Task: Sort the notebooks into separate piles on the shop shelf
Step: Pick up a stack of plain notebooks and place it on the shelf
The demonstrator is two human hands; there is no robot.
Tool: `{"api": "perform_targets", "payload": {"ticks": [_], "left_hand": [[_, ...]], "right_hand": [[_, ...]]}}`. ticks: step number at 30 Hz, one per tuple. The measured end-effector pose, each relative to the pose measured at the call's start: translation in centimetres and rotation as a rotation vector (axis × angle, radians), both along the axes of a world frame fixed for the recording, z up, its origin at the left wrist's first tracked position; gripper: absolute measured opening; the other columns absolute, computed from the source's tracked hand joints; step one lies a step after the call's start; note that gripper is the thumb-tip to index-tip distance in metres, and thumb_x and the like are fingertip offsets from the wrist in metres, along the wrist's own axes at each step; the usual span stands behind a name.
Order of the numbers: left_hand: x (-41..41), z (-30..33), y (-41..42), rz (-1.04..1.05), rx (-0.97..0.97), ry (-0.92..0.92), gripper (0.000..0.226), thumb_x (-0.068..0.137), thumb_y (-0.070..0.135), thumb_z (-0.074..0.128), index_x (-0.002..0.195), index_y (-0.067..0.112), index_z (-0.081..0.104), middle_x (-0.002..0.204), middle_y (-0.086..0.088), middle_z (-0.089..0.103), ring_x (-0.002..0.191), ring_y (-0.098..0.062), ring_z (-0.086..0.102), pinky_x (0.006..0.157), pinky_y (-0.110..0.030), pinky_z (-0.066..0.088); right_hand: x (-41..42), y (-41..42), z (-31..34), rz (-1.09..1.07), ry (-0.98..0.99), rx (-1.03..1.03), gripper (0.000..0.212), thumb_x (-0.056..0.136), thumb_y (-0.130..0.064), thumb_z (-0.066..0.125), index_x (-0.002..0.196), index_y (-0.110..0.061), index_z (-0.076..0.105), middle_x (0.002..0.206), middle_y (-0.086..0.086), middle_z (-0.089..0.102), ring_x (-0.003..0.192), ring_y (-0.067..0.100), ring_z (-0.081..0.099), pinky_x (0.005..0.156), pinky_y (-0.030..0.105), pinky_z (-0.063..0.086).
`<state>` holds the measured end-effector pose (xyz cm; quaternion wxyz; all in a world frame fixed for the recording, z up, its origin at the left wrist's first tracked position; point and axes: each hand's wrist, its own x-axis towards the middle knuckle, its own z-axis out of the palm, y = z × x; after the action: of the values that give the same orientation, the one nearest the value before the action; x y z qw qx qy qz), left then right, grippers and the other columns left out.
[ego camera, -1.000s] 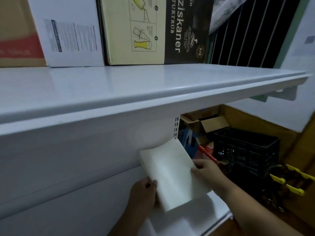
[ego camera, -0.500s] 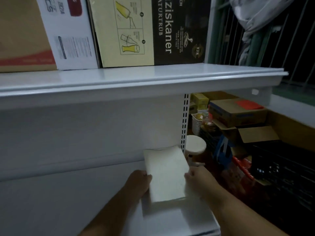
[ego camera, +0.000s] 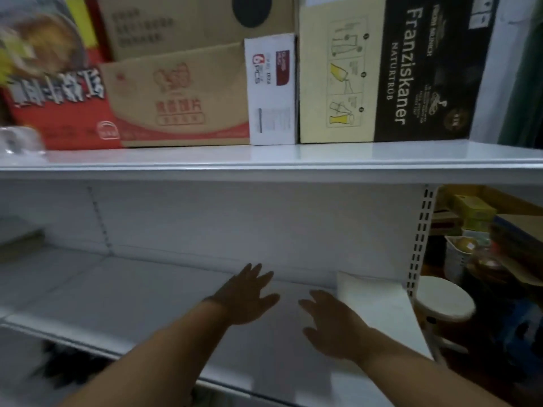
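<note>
Now white notebook (ego camera: 368, 301) flat on shelf (ego camera: 147, 295), long axis front-to-back, both hands apart

- A white metal upper shelf board (ego camera: 293, 160) runs the full width, at 12 o'clock from the lower shelf.
- On it stand a brown cardboard carton with red print (ego camera: 176, 98), a small white box marked "6 PCS" (ego camera: 271, 89), and a black-and-cream Franziskaner carton (ego camera: 388, 69).
- A blurred red printed carton (ego camera: 58, 107) sits at 9 o'clock from those.
- A white back panel (ego camera: 235, 224) closes the bay.
- A white slotted upright post (ego camera: 420, 239) stands at 3 o'clock.
- Beyond it, a round white stool (ego camera: 443, 298) and stacked boxes in dim light.
</note>
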<state>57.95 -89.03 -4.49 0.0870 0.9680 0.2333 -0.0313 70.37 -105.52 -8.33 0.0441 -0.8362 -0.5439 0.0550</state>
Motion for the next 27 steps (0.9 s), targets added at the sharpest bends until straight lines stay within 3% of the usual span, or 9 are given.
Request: {"api": "perform_targets", "payload": {"ticks": [4,12,18,27], "left_hand": [[-5.6,0.1,3.4,0.092,0.051,0.079,0.068,0.097,0.057,0.025,0.153,0.027,0.002,0.16,0.0,-0.013,0.147,-0.018,-0.014,0.119,-0.039,-0.001],[-17.7,0.1,11.7,0.204,0.107,0.087,0.069,0.096,0.058,0.029,0.153,0.026,0.008,0.161,-0.003,-0.008,0.148,-0.021,-0.01,0.119,-0.042,0.0],[-27.6,1.1,19.5,0.282,0.161,0.095,0.069,0.097,0.057,0.029,0.153,0.024,0.008,0.161,-0.006,-0.008,0.148,-0.024,-0.01,0.119,-0.044,0.003],[-39.5,0.8,27.5,0.362,0.178,0.087,0.067,0.097,0.058,0.027,0.153,0.027,0.008,0.161,-0.006,-0.01,0.147,-0.022,-0.013,0.12,-0.047,-0.002]], "right_hand": [[-4.1,4.1,0.2,0.094,0.05,-0.026,0.062,0.098,-0.038,0.039,0.151,-0.022,0.013,0.16,0.007,0.001,0.147,0.021,0.003,0.118,0.03,0.007],[-13.1,14.8,0.5,0.16,0.14,-0.077,0.063,0.098,-0.037,0.04,0.152,-0.026,0.009,0.16,0.0,-0.004,0.147,0.018,0.003,0.118,0.028,0.009],[-21.7,23.5,1.1,0.224,0.081,-0.053,0.062,0.095,-0.029,0.044,0.151,-0.025,0.017,0.16,0.002,0.002,0.146,0.019,0.008,0.117,0.029,0.014],[-31.8,33.5,2.3,0.298,0.016,-0.055,0.055,0.093,-0.031,0.047,0.144,-0.019,0.031,0.157,0.007,0.014,0.142,0.025,0.02,0.113,0.034,0.026]]}}
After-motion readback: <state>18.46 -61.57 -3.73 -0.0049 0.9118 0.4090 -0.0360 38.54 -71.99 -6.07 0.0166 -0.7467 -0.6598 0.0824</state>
